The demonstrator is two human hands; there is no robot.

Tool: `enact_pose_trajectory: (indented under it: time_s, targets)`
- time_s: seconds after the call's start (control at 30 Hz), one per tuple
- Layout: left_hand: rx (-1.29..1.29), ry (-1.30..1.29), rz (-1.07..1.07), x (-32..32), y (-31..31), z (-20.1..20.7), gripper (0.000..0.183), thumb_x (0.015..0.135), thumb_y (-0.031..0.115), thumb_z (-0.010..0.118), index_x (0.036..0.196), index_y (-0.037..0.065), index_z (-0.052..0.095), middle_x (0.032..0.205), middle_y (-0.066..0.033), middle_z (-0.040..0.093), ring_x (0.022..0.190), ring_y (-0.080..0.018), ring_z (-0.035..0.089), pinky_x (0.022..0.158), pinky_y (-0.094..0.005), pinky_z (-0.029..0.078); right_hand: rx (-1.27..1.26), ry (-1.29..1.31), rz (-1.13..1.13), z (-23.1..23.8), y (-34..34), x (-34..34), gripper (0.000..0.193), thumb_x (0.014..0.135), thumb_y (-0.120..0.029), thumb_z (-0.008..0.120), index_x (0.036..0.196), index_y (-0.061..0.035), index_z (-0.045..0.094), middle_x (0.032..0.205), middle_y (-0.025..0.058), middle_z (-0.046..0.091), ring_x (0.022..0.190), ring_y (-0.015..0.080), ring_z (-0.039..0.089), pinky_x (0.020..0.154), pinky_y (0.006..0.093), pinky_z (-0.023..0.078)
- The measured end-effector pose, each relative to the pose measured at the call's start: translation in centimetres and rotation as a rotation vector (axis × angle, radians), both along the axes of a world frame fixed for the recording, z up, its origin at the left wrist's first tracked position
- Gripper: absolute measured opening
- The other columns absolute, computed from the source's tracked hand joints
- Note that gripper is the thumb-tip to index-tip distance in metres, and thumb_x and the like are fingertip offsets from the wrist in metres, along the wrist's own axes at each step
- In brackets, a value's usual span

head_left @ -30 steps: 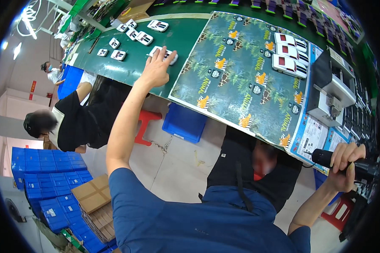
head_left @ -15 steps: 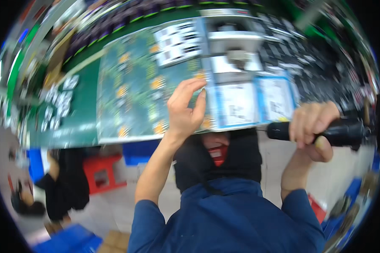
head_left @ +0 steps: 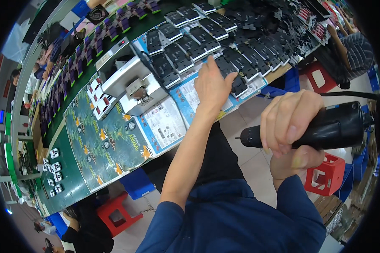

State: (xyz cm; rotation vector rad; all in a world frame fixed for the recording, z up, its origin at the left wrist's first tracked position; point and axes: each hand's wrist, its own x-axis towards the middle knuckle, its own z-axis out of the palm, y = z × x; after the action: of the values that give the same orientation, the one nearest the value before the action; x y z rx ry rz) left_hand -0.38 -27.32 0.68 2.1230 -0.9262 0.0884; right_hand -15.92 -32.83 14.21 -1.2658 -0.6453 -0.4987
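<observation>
My right hand wraps round a black electric screwdriver. The tool lies level off the table's near edge, its thin bit pointing left and a cable running from its rear. My left hand reaches over the table with thumb and fingers spread. Its fingertips are at the near rows of black housings with white edges; whether they touch one cannot be told. Beneath that hand lie blue-and-white printed sheets. A metal fixture stands just left of them.
Several black housings fill the table's right half. White pieces with dark red parts lie beside the fixture, and small white parts at the left end. Purple-and-black units line the back. Red stools and other people are around the table.
My view has swung to the right. My left hand has moved from over the patterned mat to the black housings, its fingers spreading. The right hand still holds the screwdriver.
</observation>
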Motion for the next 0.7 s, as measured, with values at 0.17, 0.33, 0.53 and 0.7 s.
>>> enact_pose_trajectory:
  time_s: [0.17, 0.33, 0.53, 0.7]
  targets:
    - [-0.348, 0.685, -0.117, 0.0, 0.6, -0.4, 0.057, 0.068, 0.01, 0.086, 0.115, -0.005, 0.058, 0.103, -0.0134, 0.064, 0.086, -0.0186, 0.065, 0.075, -0.0304, 0.052, 0.035, 0.025, -0.09, -0.2, 1.0, 0.0, 0.032, 0.077, -0.008, 0.078, 0.099, -0.003, 0.054, 0.071, 0.0055, 0.061, 0.055, 0.0164, 0.064, 0.057, 0.0302, 0.055]
    - [-0.68, 0.823, -0.136, -1.5, 5.7, -0.1, 0.043, 0.079, 0.001, 0.078, 0.115, -0.002, 0.055, 0.101, -0.0087, 0.068, 0.089, -0.013, 0.065, 0.077, -0.0272, 0.055, 0.266, -0.005, -0.1, -0.3, 2.6, 1.7, 0.032, 0.066, 0.001, 0.078, 0.088, 0.0004, 0.054, 0.066, 0.0114, 0.056, 0.051, 0.0156, 0.054, 0.051, 0.0301, 0.048]
    - [-0.99, 1.162, 0.003, -0.5, 19.3, 1.4, 0.028, 0.088, 0.006, 0.063, 0.115, 0.003, 0.056, 0.1, -0.0104, 0.067, 0.092, -0.021, 0.068, 0.08, -0.0376, 0.06, -0.07, -0.18, -0.424, 0.7, 5.9, 9.3, 0.008, 0.095, -0.008, 0.049, 0.1, -0.0016, 0.049, 0.074, 0.0056, 0.049, 0.055, 0.0124, 0.05, 0.056, 0.0305, 0.045]
    - [-1.105, 1.27, 0.125, 0.7, 24.0, -0.1, 0.018, 0.098, 0.011, 0.057, 0.113, 0.002, 0.053, 0.101, -0.0154, 0.067, 0.08, -0.0238, 0.07, 0.075, -0.0392, 0.062, -0.069, -0.112, -0.481, -1.2, 10.6, 18.1, 0.01, 0.088, -0.001, 0.068, 0.092, 0.0013, 0.058, 0.066, 0.0068, 0.059, 0.052, 0.0124, 0.057, 0.054, 0.0271, 0.049]
